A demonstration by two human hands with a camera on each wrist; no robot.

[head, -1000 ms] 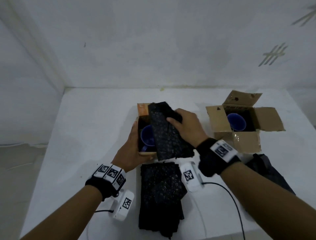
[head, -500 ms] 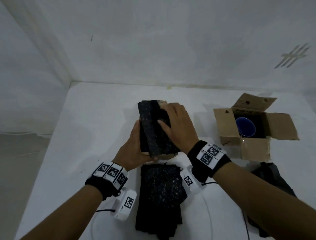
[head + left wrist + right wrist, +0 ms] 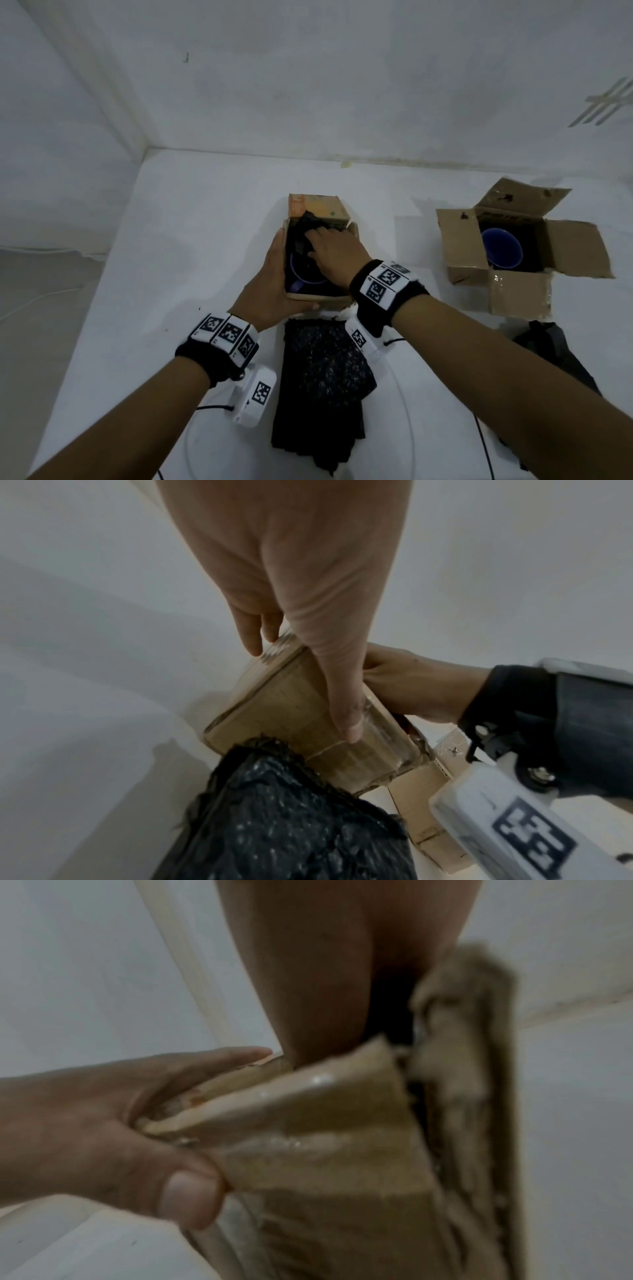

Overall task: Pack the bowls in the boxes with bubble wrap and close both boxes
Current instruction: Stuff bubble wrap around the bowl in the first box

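On the white surface (image 3: pixel 191 260) right in front of us sits the near box (image 3: pixel 317 209), a small cardboard one with an orange-printed far flap standing up. Our left hand (image 3: pixel 270 291) has it from the left side: fingers run straight along the left wall and the thumb lies across the near wall, so that grip is basically flat against the cardboard, bracing it. In the left wrist view the fingers look straight too, with the thumb laid over a taped edge.

Our right hand (image 3: pixel 334 255) is down inside the box opening, fingers on a crumpled piece of black bubble wrap (image 3: pixel 303 228) at the far end of the box. Can't honestly tell whether that grip is pinching the wrap or just pressing it; the fingertips are lost in the dark stuff, and the right wrist view is too blurred to help. Under the hand we can see part of a blue bowl (image 3: pixel 301 279) in the box, still partly uncovered.

Just this side of the box lies a folded stack of more black wrap (image 3: pixel 322 377), touching or almost touching the box's near wall.

Off to the right, well apart, the second box (image 3: pixel 459 243) sits with all four flaps open and another blue bowl (image 3: pixel 501 251) inside. Near its front flap there's a dark bundle (image 3: pixel 555 349) on the surface, probably more wrap, but it's hard to tell.
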